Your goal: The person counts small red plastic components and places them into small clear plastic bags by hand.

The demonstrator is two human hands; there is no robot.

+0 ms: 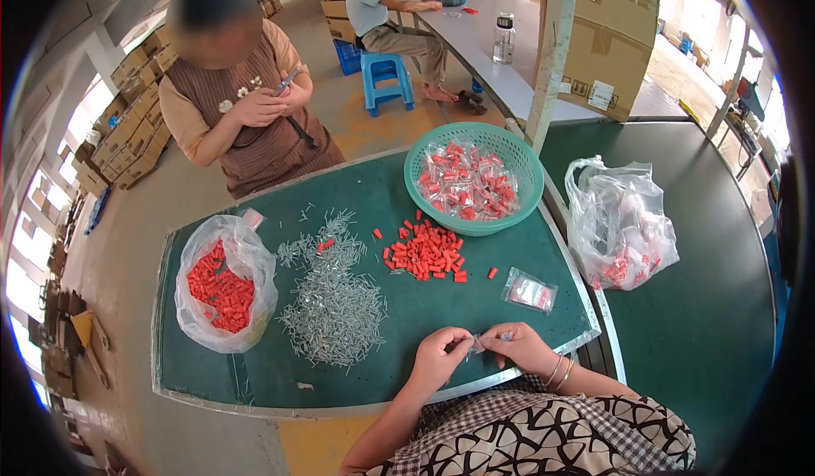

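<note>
At the table's near edge, my left hand [441, 358] pinches one side of a small clear plastic bag [477, 345]. My right hand [519, 348] has its fingers closed on the other side of it. What the bag contains is too small to make out. Just beyond my right hand lies a flat clear packet [530, 291] with white and red in it. Farther off is a loose pile of red plastic caps [430, 251]. Left of my hands spreads a heap of small metal screws or pins [333, 319].
A green basket [416, 189] of bagged red pieces stands at the table's back right. An open plastic bag [188, 310] of red pieces sits at left. Another plastic bag [586, 221] rests on the right-hand surface. A person [246, 111] stands opposite, holding something; another sits farther back.
</note>
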